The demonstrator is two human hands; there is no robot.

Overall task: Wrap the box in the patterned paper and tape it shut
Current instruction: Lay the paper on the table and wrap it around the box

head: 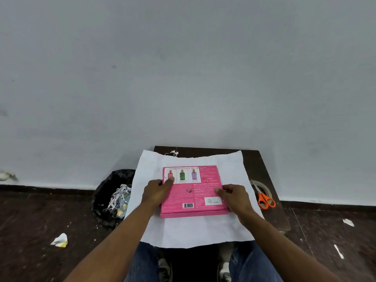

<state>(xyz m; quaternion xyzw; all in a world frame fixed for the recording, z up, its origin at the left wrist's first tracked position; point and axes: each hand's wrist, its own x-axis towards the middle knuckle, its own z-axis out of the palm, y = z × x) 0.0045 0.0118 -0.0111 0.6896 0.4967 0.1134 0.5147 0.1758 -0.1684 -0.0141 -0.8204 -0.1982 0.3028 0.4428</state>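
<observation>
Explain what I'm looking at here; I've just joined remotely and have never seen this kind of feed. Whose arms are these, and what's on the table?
There is no machine: a person wears a camera on the head, looking down at their own arms. This is the only view. The left hand and right hand grip the sides of a pink box, thumbs on top. The box lies on a white sheet of paper spread over a small dark table. Orange scissors and a roll of tape lie to the right. A black bin with scraps stands on the floor to the left.
</observation>
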